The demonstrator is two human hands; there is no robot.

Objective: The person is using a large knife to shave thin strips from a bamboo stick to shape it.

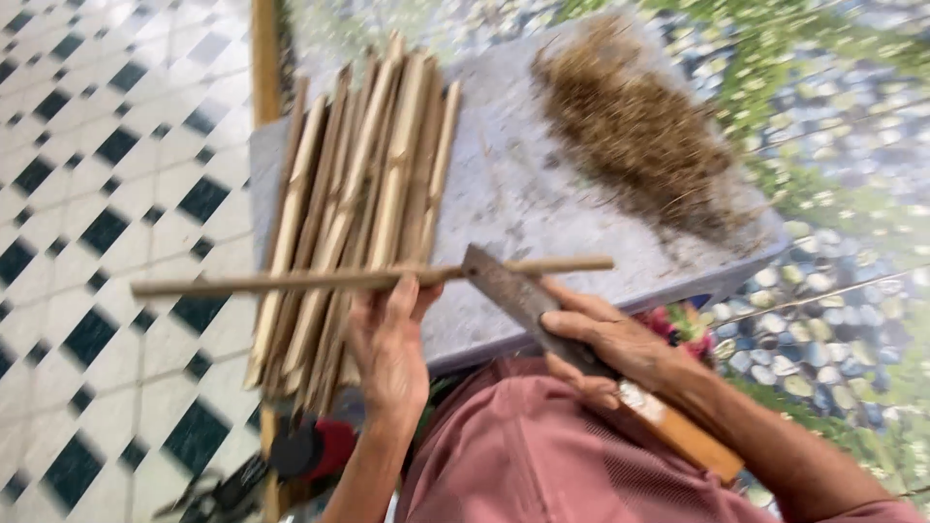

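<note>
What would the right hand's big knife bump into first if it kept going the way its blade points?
The right hand holds a flat grey metal knife angled up-left. Its tip already meets the thin long bamboo stick held by the left hand. Beyond it lies the pile of split bamboo strips, though depth is unclear.

You had one thin stick (368, 279) across the middle of the frame, one knife (542, 320) at centre right, and one heap of shavings (635, 131) at the upper right. The bundle of split strips (354, 208) blurred together left of centre, uncountable.
</note>
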